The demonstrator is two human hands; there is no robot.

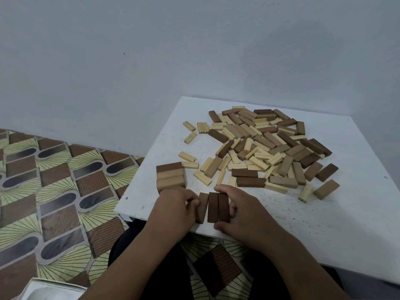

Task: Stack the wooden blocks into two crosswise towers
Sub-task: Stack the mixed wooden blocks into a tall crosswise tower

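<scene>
Three dark brown blocks (213,207) lie side by side near the front edge of the white table (324,224), running lengthwise away from me. My left hand (173,207) presses against the leftmost block, fingers curled. My right hand (240,210) cups the right side of the row, thumb at its near end and fingers over its far end. A low stack (170,175) of one dark and two light blocks stands just behind my left hand. A big loose pile of light and dark wooden blocks (259,146) covers the table's far middle.
The table stands in a corner of pale blue walls. Patterned flooring (54,191) lies to the left and under the table. A white box (49,291) sits at the bottom left. Stray blocks (325,189) lie right of the pile.
</scene>
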